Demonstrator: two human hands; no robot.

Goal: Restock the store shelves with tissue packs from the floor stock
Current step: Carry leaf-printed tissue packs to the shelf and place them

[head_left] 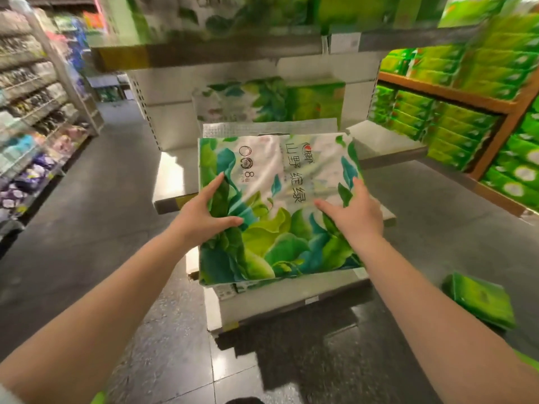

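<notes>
A large tissue pack printed with green and teal leaves lies flat in front of me, over the lower shelf of an end display. My left hand presses on its left side with fingers spread and the thumb across the wrapper. My right hand lies flat on its right side, fingers straight. A second pack of the same kind stands further back on the middle shelf. More such packs fill the top shelf.
A small green tissue pack lies on the dark tiled floor at the right. Wooden shelving at the right is stacked with green packs. An aisle with product racks runs along the left.
</notes>
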